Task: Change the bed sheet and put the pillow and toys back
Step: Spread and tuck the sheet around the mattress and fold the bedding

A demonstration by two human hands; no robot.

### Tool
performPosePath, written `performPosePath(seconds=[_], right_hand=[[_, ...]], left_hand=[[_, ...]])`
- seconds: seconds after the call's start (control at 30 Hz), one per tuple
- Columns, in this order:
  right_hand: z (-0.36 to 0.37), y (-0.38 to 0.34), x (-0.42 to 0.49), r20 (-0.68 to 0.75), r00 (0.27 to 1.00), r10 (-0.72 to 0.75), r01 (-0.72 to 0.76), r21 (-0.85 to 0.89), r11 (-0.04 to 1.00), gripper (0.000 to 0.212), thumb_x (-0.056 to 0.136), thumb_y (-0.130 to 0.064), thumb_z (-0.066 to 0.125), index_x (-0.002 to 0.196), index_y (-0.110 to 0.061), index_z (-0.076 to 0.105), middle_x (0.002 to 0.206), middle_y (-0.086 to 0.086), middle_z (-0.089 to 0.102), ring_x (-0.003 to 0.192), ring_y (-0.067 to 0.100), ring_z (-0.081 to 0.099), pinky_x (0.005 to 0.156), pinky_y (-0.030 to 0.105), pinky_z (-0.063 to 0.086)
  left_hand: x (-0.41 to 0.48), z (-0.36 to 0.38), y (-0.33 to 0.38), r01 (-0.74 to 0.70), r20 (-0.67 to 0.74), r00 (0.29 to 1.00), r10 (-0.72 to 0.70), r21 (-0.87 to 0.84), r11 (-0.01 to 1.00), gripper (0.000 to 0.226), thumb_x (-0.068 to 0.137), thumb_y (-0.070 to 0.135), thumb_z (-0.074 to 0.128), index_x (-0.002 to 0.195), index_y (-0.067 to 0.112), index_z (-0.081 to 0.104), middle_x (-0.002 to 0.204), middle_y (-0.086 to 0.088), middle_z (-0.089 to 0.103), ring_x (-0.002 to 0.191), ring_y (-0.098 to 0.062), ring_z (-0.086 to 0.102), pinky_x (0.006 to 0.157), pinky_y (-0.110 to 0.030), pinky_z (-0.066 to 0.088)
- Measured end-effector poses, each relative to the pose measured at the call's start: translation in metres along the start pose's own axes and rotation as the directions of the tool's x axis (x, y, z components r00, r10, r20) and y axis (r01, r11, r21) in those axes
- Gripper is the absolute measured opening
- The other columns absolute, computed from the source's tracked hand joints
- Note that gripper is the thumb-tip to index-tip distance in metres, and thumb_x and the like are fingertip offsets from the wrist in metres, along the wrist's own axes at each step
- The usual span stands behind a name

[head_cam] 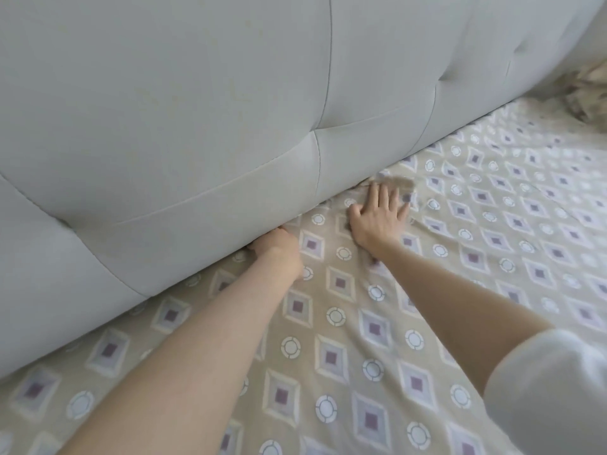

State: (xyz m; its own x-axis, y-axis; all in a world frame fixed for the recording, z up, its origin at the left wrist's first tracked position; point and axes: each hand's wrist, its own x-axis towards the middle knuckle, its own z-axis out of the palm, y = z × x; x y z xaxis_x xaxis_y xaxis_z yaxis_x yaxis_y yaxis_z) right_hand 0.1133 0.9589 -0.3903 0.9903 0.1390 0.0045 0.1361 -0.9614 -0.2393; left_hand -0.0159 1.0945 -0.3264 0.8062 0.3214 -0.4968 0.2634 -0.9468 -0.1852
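Observation:
A beige bed sheet (345,323) patterned with purple diamonds and white rings covers the mattress. My left hand (277,246) reaches to the seam where the sheet meets the padded grey headboard (164,126); its fingers are hidden in the gap under the headboard. My right hand (377,215) lies flat on the sheet with its fingers spread, just beside the headboard's lower edge. A small wrinkled fold of sheet sits at its fingertips. No pillow or toys are in view.
The tufted headboard fills the upper left and runs diagonally to the upper right. A crumpled pale cloth (588,93) lies at the far right by the headboard's end. Flat sheet stretches right and toward me.

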Motion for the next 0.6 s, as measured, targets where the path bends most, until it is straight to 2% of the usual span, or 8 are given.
performPosePath(seconds=[0.1, 0.2, 0.3, 0.37, 0.47, 0.53, 0.6], right_hand=[[-0.005, 0.006, 0.022, 0.025, 0.999, -0.026, 0.027, -0.036, 0.999, 0.068, 0.089, -0.041, 0.026, 0.149, -0.01, 0.022, 0.159, 0.003, 0.016, 0.148, 0.02, 0.004, 0.118, 0.05, -0.004], [-0.01, 0.005, 0.037, 0.056, 0.997, -0.046, 0.05, -0.069, 0.996, 0.062, 0.089, -0.039, 0.026, 0.141, -0.007, 0.034, 0.154, 0.007, 0.027, 0.145, 0.021, 0.014, 0.117, 0.05, 0.006], [-0.013, 0.003, 0.046, 0.09, 0.994, -0.062, 0.073, -0.118, 0.99, 0.062, 0.091, -0.04, 0.024, 0.143, -0.006, 0.032, 0.153, 0.008, 0.028, 0.144, 0.022, 0.015, 0.116, 0.053, 0.006], [-0.015, 0.001, 0.054, 0.142, 0.988, -0.056, 0.079, -0.161, 0.984, 0.067, 0.094, -0.043, 0.021, 0.149, -0.006, 0.022, 0.157, 0.007, 0.021, 0.146, 0.023, 0.01, 0.116, 0.055, 0.004], [-0.016, -0.006, 0.062, 0.201, 0.979, -0.015, 0.063, -0.232, 0.971, 0.068, 0.095, -0.044, 0.018, 0.153, -0.008, 0.011, 0.161, 0.005, 0.01, 0.148, 0.025, 0.003, 0.116, 0.059, 0.002], [-0.014, -0.007, 0.059, 0.196, 0.98, 0.008, 0.04, -0.242, 0.97, 0.067, 0.096, -0.041, 0.017, 0.153, -0.007, 0.009, 0.161, 0.005, 0.008, 0.148, 0.024, 0.0, 0.115, 0.06, 0.0], [-0.011, -0.008, 0.049, 0.172, 0.985, -0.018, 0.051, -0.193, 0.98, 0.067, 0.096, -0.039, 0.017, 0.153, -0.007, 0.006, 0.161, 0.006, 0.004, 0.148, 0.024, -0.003, 0.116, 0.057, -0.004]], left_hand=[[0.006, -0.003, 0.007, 0.005, 0.001, 1.0, -0.005, 0.048, 0.999, 0.07, 0.085, 0.021, 0.061, 0.139, -0.005, 0.027, 0.137, -0.016, 0.044, 0.126, -0.032, 0.047, 0.096, -0.046, 0.049], [0.016, -0.005, 0.019, 0.005, 0.024, 1.0, -0.009, 0.157, 0.988, 0.059, 0.091, 0.024, 0.055, 0.14, 0.0, 0.033, 0.141, -0.016, 0.039, 0.129, -0.036, 0.044, 0.097, -0.049, 0.047], [0.026, -0.005, 0.029, 0.021, 0.049, 0.998, -0.036, 0.283, 0.959, 0.047, 0.095, 0.019, 0.049, 0.138, 0.002, 0.041, 0.142, -0.017, 0.041, 0.13, -0.038, 0.042, 0.094, -0.05, 0.048], [0.03, -0.001, 0.033, 0.017, 0.05, 0.998, -0.035, 0.32, 0.947, 0.046, 0.095, 0.017, 0.048, 0.138, 0.002, 0.042, 0.142, -0.017, 0.041, 0.13, -0.038, 0.04, 0.093, -0.051, 0.048], [0.03, 0.003, 0.028, -0.027, -0.015, 0.999, 0.032, 0.246, 0.969, 0.056, 0.093, 0.029, 0.052, 0.14, 0.004, 0.037, 0.141, -0.016, 0.041, 0.129, -0.035, 0.041, 0.094, -0.05, 0.047], [0.024, 0.013, 0.019, -0.057, -0.104, 0.992, 0.073, 0.146, 0.988, 0.077, 0.087, 0.041, 0.059, 0.142, -0.001, 0.026, 0.14, -0.018, 0.04, 0.128, -0.033, 0.043, 0.098, -0.045, 0.045], [0.016, 0.028, 0.001, -0.073, -0.189, 0.979, 0.074, 0.015, 0.997, 0.093, 0.084, 0.047, 0.058, 0.144, -0.007, 0.012, 0.145, -0.023, 0.034, 0.133, -0.034, 0.037, 0.107, -0.04, 0.035]])
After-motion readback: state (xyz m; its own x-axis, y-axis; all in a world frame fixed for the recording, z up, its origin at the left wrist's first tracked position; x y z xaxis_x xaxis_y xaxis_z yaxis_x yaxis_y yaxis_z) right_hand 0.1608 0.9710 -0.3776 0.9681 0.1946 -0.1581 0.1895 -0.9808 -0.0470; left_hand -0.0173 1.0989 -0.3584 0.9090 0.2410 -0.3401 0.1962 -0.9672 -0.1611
